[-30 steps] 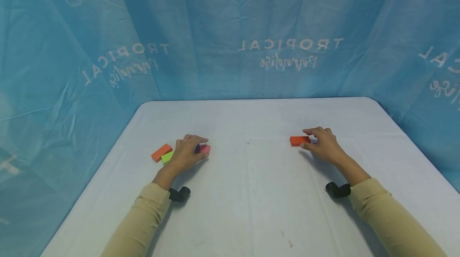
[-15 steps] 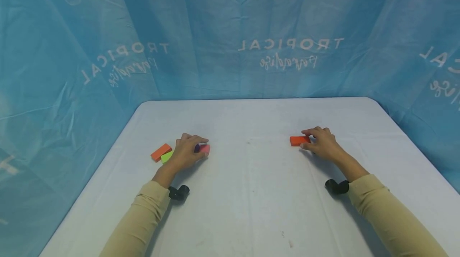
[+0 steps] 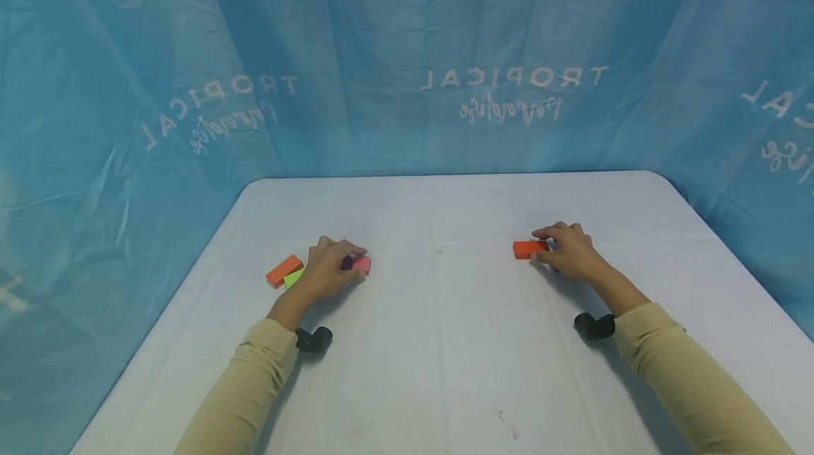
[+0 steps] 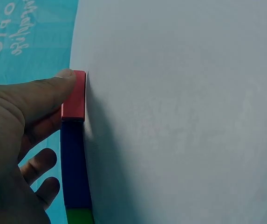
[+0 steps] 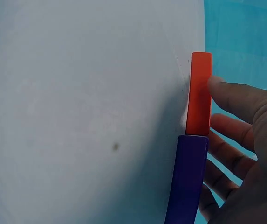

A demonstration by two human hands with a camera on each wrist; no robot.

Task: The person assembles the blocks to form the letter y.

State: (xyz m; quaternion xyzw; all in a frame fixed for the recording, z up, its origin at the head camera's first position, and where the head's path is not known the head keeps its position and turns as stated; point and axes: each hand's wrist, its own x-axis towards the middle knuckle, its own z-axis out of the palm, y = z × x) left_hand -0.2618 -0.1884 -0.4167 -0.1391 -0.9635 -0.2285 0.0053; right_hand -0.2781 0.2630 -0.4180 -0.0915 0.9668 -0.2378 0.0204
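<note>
My left hand (image 3: 326, 270) is at the left of the table, thumb and fingers pinching a pink block (image 4: 74, 100). Directly behind that block, end to end, lies a dark blue block (image 4: 75, 163), followed by a green block (image 4: 79, 216). On the right side, my right hand (image 3: 569, 253) pinches a red-orange block (image 5: 199, 93), the thumb on its near side and fingers on the far side. A purple block (image 5: 187, 179) adjoins its end under the palm, mostly hidden in the head view.
Beyond the left hand's wrist side, an orange block (image 3: 284, 270) lies angled against the green block's end. The white-covered table (image 3: 439, 342) spans between the hands. A blue printed curtain (image 3: 407, 59) hangs along its back and sides.
Both hands keep their grip and shift only very slightly; the right fingers edge a little left over the red-orange block. The blocks stay practically in place.
</note>
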